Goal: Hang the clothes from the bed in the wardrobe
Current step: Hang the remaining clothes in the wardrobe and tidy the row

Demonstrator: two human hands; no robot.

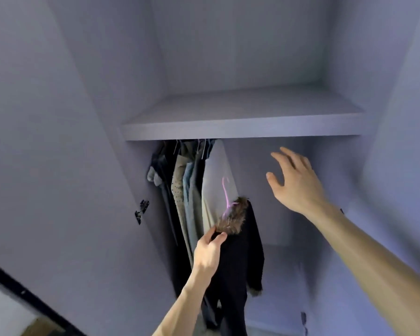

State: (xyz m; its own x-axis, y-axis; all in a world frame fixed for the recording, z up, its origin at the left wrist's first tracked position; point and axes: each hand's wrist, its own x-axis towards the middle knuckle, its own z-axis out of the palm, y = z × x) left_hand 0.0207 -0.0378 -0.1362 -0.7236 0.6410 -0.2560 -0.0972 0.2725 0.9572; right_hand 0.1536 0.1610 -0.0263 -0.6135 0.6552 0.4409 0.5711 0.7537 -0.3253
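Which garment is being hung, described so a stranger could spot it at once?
Below the wardrobe shelf, right of the row of hanging clothes, the left hand grips a black coat. It alone has a brown fur collar and a pink hanger.

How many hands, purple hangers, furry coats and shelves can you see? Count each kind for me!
Hands: 2 (left hand, right hand)
Purple hanger: 1
Black coat with a fur collar: 1
Shelf: 1
Total: 5
The hung clothes overlap too much to count.

No legible text or labels.
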